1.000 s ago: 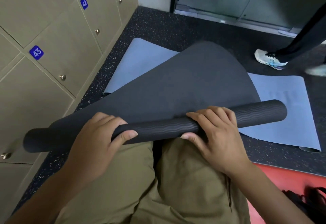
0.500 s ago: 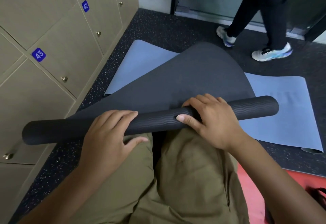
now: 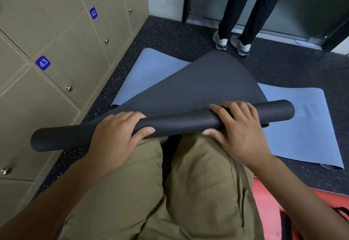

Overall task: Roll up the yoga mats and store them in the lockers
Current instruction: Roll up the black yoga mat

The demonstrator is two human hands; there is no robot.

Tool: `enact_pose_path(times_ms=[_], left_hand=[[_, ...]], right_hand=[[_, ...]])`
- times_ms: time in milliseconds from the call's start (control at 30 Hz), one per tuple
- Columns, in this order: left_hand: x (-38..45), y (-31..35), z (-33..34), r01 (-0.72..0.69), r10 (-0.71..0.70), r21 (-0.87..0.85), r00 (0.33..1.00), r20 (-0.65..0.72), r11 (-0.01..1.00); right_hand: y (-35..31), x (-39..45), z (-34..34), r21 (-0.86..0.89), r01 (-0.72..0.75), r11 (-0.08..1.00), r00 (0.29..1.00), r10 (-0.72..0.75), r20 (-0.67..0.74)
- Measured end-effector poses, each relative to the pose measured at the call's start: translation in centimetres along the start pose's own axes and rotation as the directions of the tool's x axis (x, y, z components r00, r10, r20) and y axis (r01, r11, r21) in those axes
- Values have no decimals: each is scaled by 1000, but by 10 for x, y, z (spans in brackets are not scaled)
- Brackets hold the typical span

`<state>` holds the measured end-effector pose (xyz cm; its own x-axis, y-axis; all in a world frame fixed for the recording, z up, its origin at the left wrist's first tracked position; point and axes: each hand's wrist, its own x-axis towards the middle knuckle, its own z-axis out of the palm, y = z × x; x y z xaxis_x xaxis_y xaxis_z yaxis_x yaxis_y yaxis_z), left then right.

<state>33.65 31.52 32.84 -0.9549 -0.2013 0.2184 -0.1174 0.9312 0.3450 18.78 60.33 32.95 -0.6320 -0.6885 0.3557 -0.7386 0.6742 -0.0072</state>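
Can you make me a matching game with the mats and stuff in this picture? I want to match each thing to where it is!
Things:
1. Black wavy-textured yoga mat
2. Light blue yoga mat
3. Blue square tag marked 43
4. White sneakers

Places:
A. On a beige locker door
B. Flat on the speckled floor
C. Partly rolled, held by left hand and right hand
D. Standing by the glass door

Pairs: 1-C, 2-B, 3-A, 4-D

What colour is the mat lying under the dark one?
Light blue mat, clearest in the head view.
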Motion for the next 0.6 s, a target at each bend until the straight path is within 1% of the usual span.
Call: enact_pose_path(times_ms=[100,200,267,400,500,600], left_hand=[[7,-3,3,-17,17,53,1000,-7,998],[12,-7,7,-54,58,134,998,-22,989],[14,-10,10,-88,99,181,994,-54,980],[15,-10,14,-79,109,211,985,-135,974],[13,-8,19,-124,161,305,982,-101,944],[21,-12,20,-157,191,329,979,-75,931]], right_hand=[[1,7,4,52,1,999,1000,-1,-7],[3,13,7,50,14,999,1000,-13,-10],[5,17,9,42,18,999,1000,-18,-13],[10,29,12,28,6,1000,1000,-6,15],[15,42,15,19,6,1000,998,-7,68],[18,53,18,25,5,1000,994,-7,108]])
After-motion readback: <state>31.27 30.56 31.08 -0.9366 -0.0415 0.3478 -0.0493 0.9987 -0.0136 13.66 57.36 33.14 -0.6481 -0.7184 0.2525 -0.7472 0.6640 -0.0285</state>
